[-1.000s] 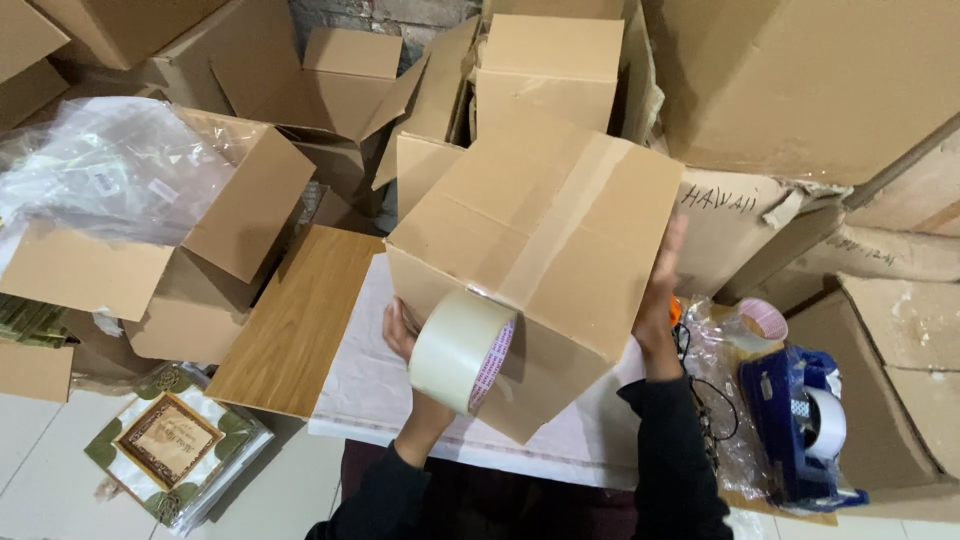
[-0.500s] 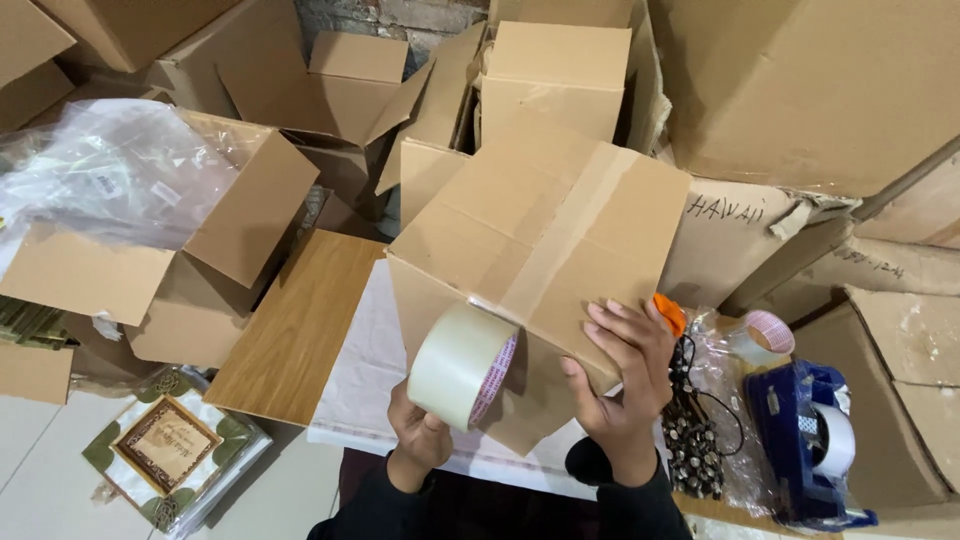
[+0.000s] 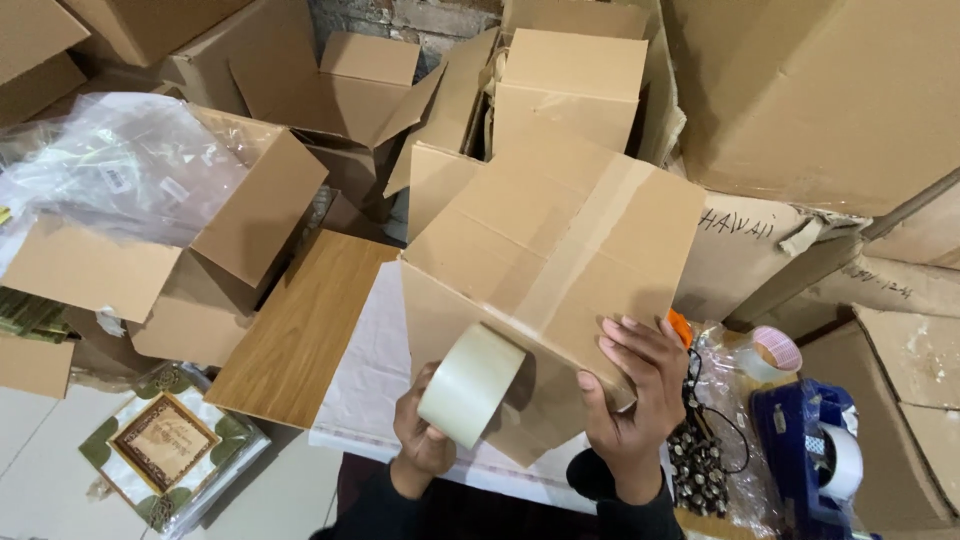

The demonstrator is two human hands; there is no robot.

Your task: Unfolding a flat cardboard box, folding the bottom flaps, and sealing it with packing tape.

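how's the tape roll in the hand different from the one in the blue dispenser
The tape roll in the left hand is bare, cream-coloured and held up against the cardboard box. The roll in the blue dispenser looks whiter, sits mounted in its frame, and nobody touches it. Both are wide packing tape.

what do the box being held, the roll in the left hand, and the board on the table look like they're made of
Brown closed box: matte corrugated cardboard, judging by its creased flaps and taped seam. Pale beige roll in the left hand: probably glossy plastic packing tape. Flat tan board: wood or wood-look laminate, showing straight grain lines.
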